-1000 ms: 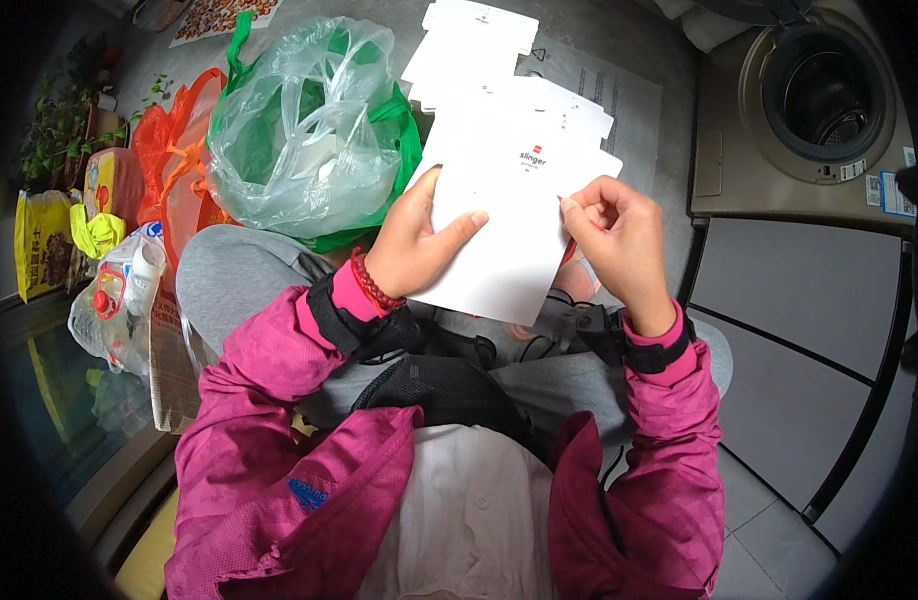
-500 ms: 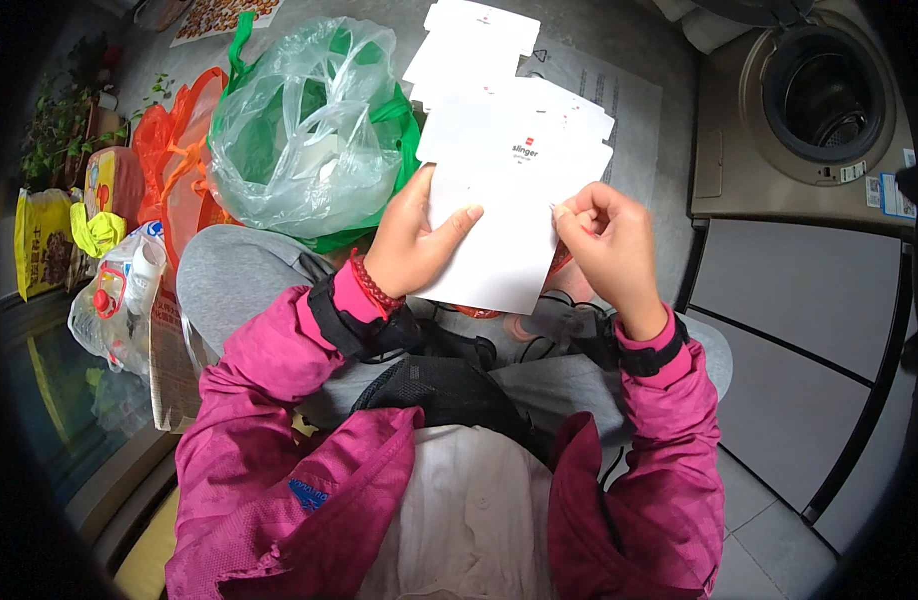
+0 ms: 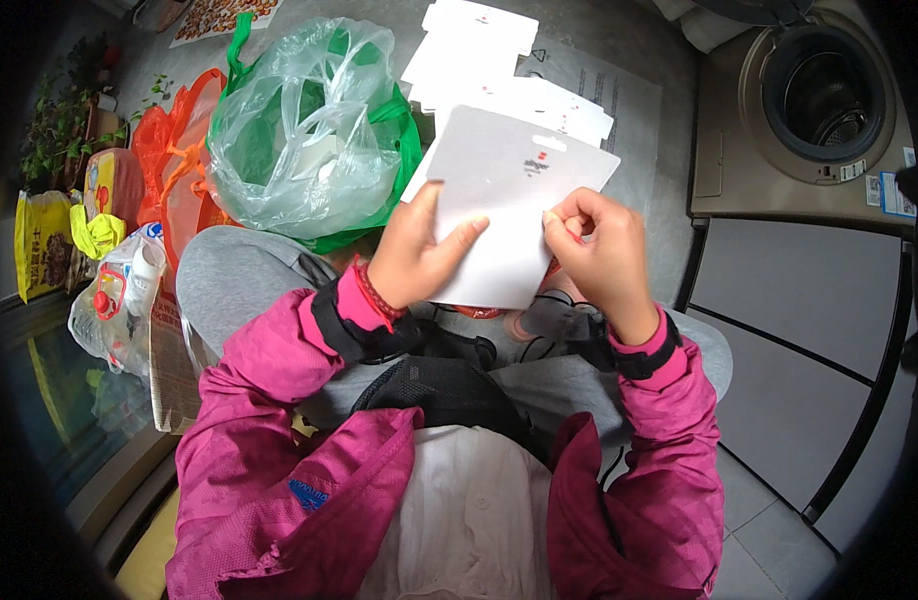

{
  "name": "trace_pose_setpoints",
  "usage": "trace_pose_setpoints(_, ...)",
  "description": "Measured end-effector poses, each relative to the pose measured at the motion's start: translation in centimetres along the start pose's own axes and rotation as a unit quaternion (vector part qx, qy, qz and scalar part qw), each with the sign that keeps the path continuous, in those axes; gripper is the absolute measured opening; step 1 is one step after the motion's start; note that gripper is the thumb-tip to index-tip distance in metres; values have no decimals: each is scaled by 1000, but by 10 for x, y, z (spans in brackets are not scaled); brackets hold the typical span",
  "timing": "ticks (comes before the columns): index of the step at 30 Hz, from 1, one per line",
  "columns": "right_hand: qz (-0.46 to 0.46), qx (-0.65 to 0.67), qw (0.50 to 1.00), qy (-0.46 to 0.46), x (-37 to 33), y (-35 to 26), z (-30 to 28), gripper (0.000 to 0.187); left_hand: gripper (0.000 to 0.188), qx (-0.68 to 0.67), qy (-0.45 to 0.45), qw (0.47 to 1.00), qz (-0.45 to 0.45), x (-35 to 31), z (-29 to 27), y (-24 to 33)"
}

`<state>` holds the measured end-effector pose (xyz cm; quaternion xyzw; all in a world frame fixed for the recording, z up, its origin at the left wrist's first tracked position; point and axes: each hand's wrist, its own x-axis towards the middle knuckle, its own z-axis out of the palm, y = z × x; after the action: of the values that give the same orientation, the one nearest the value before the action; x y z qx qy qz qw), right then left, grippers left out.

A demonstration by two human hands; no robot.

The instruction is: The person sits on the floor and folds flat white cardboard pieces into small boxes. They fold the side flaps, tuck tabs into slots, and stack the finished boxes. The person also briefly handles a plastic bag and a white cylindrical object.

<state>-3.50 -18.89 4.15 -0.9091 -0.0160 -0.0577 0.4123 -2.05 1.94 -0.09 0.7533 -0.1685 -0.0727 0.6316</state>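
White card (image 3: 509,200) held above lap, tilted. Left hand (image 3: 414,255) fingers pinch lower left edge; right hand (image 3: 594,245) fingers curled on right edge. More white cards (image 3: 479,45) on floor beyond; clear plastic bag (image 3: 299,130) just left.

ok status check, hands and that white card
Left hand gripping white card from its left edge. Right hand pinching its right edge. Card held up over lap, more white cards on floor beyond. Nothing blocking.
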Motion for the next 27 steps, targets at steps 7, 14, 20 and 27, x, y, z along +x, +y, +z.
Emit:
trace_pose_setpoints(7,-18,-41,999,8,-3,6,6,11,32,1,46,999,26,3,2,-9)
trace_pose_setpoints(14,96,311,945,28,8,15,-3,10,43,-262,68,960,-72,14,-6,-9)
trace_pose_setpoints(20,140,566,812,-6,5,11,1,6,42,-299,71,948,-81,14,-5,-7)
trace_pose_setpoints(27,133,568,806,-96,-2,3,4,6,41,-266,76,959,-62,12,-2,-8)
